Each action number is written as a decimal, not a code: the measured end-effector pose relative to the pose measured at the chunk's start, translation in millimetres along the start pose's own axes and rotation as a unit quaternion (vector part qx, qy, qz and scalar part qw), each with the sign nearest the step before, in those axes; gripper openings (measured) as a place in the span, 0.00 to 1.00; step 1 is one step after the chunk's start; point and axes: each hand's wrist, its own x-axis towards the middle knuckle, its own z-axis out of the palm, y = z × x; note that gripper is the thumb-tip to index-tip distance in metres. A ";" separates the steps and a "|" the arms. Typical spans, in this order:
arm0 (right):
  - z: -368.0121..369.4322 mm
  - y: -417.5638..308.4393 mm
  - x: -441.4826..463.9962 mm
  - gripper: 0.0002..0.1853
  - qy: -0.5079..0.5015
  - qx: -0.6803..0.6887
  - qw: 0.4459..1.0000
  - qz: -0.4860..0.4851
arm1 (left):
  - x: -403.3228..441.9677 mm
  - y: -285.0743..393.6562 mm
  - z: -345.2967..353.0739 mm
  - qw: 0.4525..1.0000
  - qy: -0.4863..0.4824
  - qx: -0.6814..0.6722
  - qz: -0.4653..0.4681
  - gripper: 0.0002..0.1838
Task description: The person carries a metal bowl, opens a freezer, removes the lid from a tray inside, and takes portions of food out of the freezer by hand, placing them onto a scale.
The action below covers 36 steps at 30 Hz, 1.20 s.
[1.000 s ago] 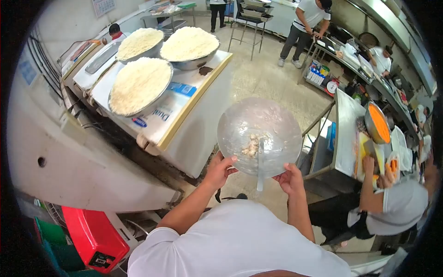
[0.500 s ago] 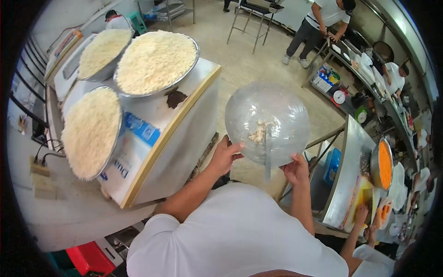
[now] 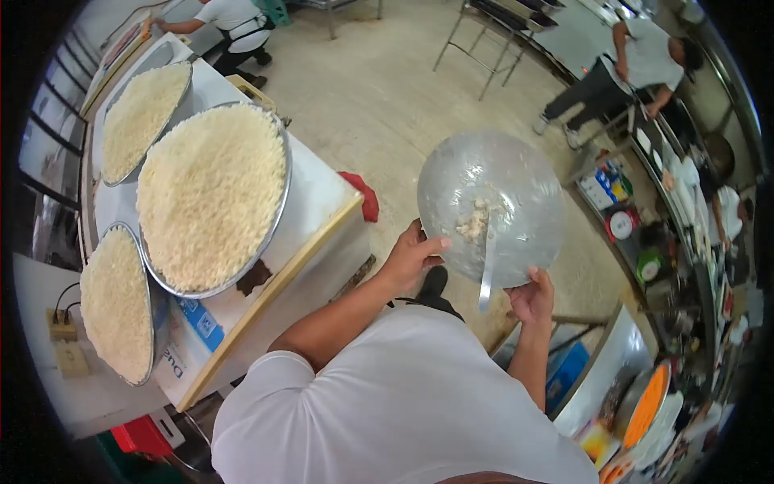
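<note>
A wide metal bowl (image 3: 524,185) is held out in front of my chest, its inside facing me. My left hand (image 3: 413,260) grips its lower left rim, thumb over the edge. On the lower right rim, my right hand (image 3: 532,297) holds it in the same way. A little pale, crumbly food (image 3: 472,224) lies inside the bowl. Beside the food rests a flat metal utensil (image 3: 488,262), its end sticking out past the near rim.
Left, a white chest-like surface (image 3: 310,194) bears three bowls heaped with pale grated food (image 3: 214,194). A person (image 3: 234,28) crouches behind it. Another person (image 3: 645,60) stands at the right counter. A metal table (image 3: 617,363) holds a bowl of orange food (image 3: 647,407).
The view has turned and moved forward past the heaped bowls, which now appear closer. The held bowl sits farther right in view, still in both hands. A crouching person now shows more fully at upper left.
</note>
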 end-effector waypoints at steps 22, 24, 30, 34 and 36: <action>152.2 -110.3 409.7 0.29 -0.254 -0.168 0.933 0.194 | 252.9 99.4 -43.5 0.943 0.244 -0.102 0.203 0.34; 170.9 -108.2 440.5 0.29 -0.247 -0.182 0.929 0.206 | 273.4 116.3 -56.5 0.938 0.250 -0.119 0.207 0.34; 238.4 -106.5 527.5 0.29 -0.283 -0.189 0.913 0.226 | 325.9 187.7 -84.6 0.929 0.282 -0.117 0.210 0.35; 292.6 -101.8 576.8 0.29 -0.344 -0.193 0.883 0.252 | 352.2 219.4 -107.7 0.913 0.307 -0.113 0.245 0.34; 314.5 -95.3 604.4 0.29 -0.372 -0.190 0.869 0.267 | 366.8 228.9 -118.9 0.903 0.322 -0.116 0.258 0.34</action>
